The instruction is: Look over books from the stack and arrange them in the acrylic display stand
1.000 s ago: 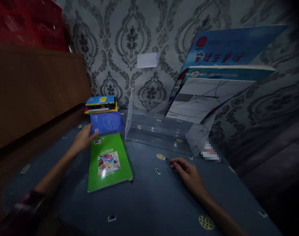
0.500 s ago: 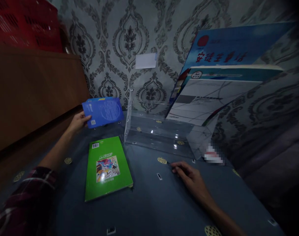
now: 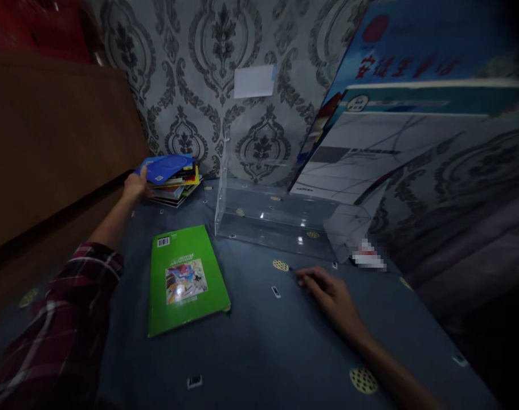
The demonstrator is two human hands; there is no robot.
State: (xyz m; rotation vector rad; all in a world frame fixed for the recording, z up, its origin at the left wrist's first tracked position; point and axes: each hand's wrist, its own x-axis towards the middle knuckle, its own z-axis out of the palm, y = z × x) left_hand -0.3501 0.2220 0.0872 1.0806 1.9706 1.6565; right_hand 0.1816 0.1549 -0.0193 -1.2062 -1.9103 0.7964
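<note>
My left hand (image 3: 136, 185) grips the near left corner of a blue book (image 3: 167, 167), thumb on top. The book is tilted over a stack of books (image 3: 177, 192) at the back left; whether its full weight rests there I cannot tell. Closer to me lies a green book (image 3: 188, 282) with a colourful picture and a barcode. My right hand (image 3: 325, 293) rests on the cloth with loosely bent fingers, holding nothing. Behind it stands a clear plastic rack (image 3: 276, 228), with a large blue book (image 3: 396, 40) and a white and teal book (image 3: 370, 151) leaning at its right end.
A patterned cloth (image 3: 259, 347) covers the surface. Wallpaper (image 3: 223, 51) backs it, with a white card (image 3: 254, 81) in front. A wooden cabinet (image 3: 58, 142) borders the left, topped by a red crate (image 3: 37, 28). A blurred white item (image 3: 369, 256) lies right of the rack.
The blue book has swung from nearly upright to flatter, moving left and back over the stack, which now shows beneath it. My right hand stays on the cloth. The view has tilted slightly.
</note>
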